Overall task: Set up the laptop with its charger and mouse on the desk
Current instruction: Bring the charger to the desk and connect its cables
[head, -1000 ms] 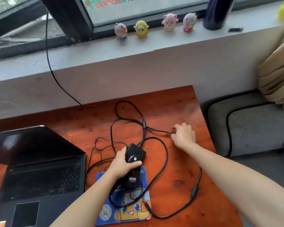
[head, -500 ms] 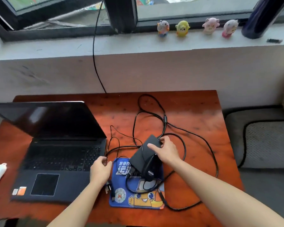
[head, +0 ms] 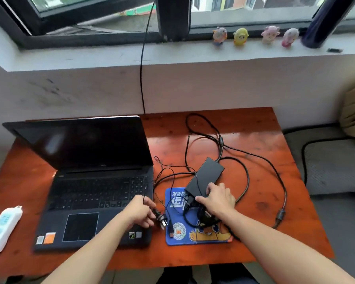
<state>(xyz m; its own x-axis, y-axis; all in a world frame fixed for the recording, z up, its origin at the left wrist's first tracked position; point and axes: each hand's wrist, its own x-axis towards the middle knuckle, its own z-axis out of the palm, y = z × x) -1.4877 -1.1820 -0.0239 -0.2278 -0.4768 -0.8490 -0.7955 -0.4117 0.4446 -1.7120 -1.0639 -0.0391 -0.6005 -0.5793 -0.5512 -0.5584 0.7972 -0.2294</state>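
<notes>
Now the left hand (head: 140,214) pinches the plug (head: 162,219) beside the open laptop (head: 94,187); the right hand (head: 218,199) has its grip clamped on the charger (head: 208,173) over the mat (head: 193,238) on the desk (head: 254,140).

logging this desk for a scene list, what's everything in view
desk: 1, red-brown, centre
laptop: 1, dark grey, open, desk left
brick: 1, black, pad's far edge
cable: black loops, desk right
plug: 1, black, in left grip
pad: 1, blue, beside laptop
mouse: 1, black, on pad, mostly hidden
strip: 1, white, desk's left edge
figurines: 4, pastel, sill
bottle: 1, dark blue, sill right
cushion: 1, grey, right of desk
left grip: 1, bare, pinches plug
right grip: 1, bare, on brick's near end
</notes>
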